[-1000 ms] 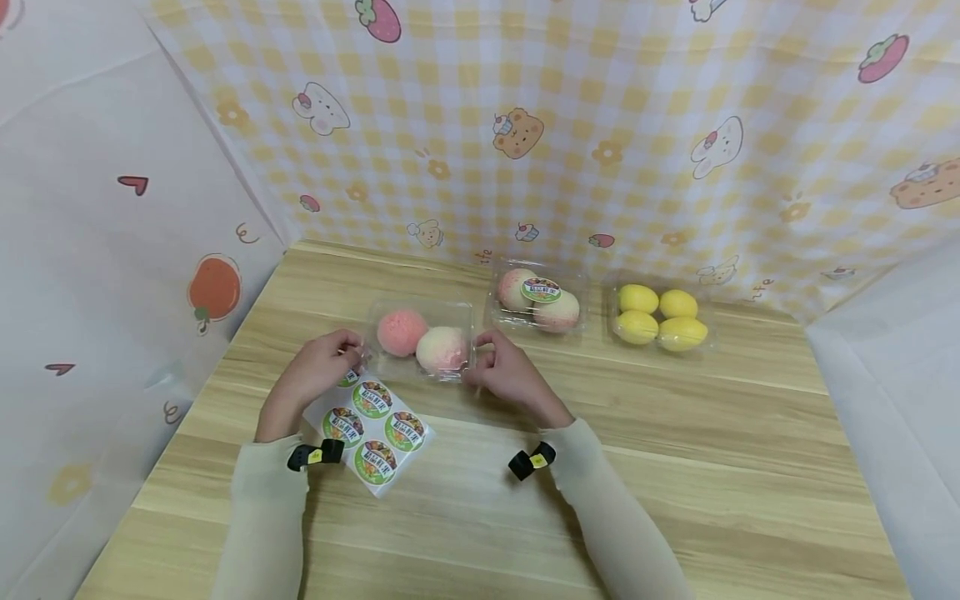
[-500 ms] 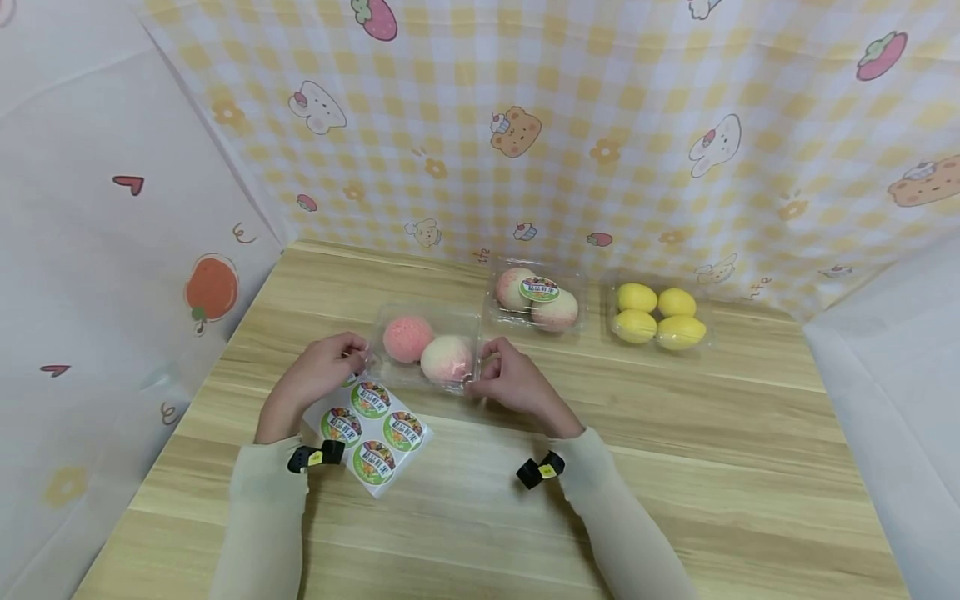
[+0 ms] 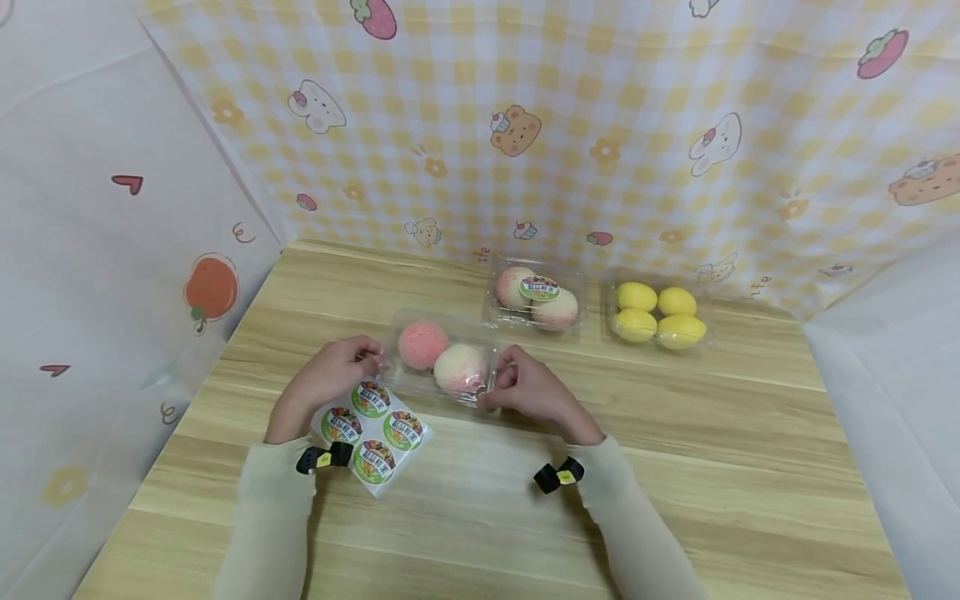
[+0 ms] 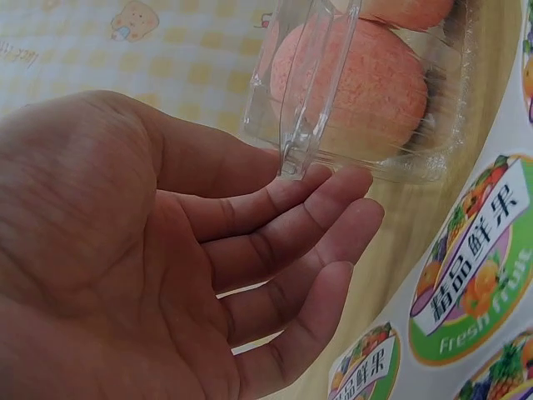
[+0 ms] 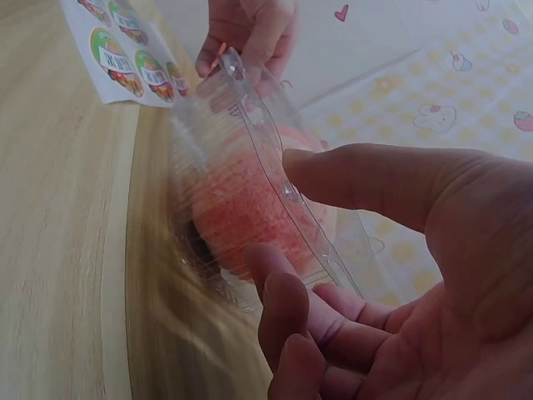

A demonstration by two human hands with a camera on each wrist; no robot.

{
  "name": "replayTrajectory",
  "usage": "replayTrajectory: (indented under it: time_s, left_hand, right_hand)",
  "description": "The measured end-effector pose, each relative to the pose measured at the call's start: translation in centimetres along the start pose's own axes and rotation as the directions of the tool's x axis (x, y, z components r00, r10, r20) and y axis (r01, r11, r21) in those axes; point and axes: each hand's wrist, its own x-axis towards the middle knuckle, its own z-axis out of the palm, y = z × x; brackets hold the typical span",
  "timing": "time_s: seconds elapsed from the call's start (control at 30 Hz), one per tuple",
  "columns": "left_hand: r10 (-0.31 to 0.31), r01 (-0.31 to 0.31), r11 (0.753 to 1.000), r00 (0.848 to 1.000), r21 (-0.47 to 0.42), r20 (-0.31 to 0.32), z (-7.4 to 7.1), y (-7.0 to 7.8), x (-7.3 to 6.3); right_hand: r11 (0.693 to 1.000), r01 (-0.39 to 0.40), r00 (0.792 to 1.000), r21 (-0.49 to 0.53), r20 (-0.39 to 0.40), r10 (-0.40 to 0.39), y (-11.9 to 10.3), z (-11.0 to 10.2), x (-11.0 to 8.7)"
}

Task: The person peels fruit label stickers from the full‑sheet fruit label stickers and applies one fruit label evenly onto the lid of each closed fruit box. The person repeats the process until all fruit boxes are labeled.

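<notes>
Clear box [image 3: 411,382], just beside sticker sheet [image 3: 390,408] | left hand [image 3: 335,373]: narrow fingertip pinch, one end | right hand [image 3: 538,390]: thumb and curled fingers gripping opposite end | risk: uneven squeezing could tilt box, rolling peaches [image 3: 460,368].

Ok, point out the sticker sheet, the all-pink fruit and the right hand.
Sticker sheet [image 3: 372,431]: head view, white middle.
All-pink fruit [image 3: 423,346]: head view, top.
Right hand [image 3: 538,390]: head view, back.
</notes>
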Motion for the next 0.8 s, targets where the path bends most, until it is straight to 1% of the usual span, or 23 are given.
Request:
replayTrajectory:
  time_s: [0.17,0.27,0.5,0.8]
  left_hand:
    - [0.008,-0.008,1.000,1.000,0.000,0.022,0.4,0.5,0.1]
    - [0.026,-0.026,1.000,0.999,0.000,0.031,0.8,0.8,0.2]
    - [0.038,-0.038,0.999,0.998,-0.007,0.049,1.8,1.4,0.8]
    - [0.066,-0.066,0.998,0.996,-0.002,0.063,3.0,2.2,1.5]
  right_hand:
    - [1.000,0.005,1.000,-0.005,0.007,-0.005,0.6,-0.8,-0.6]
    - [1.000,0.009,1.000,-0.001,0.018,-0.009,0.9,-1.4,-1.0]
    - [1.000,-0.012,1.000,0.022,0.020,0.012,1.5,-2.6,-2.0]
    - [0.999,-0.002,1.000,0.054,0.029,0.000,2.2,-4.0,-2.8]
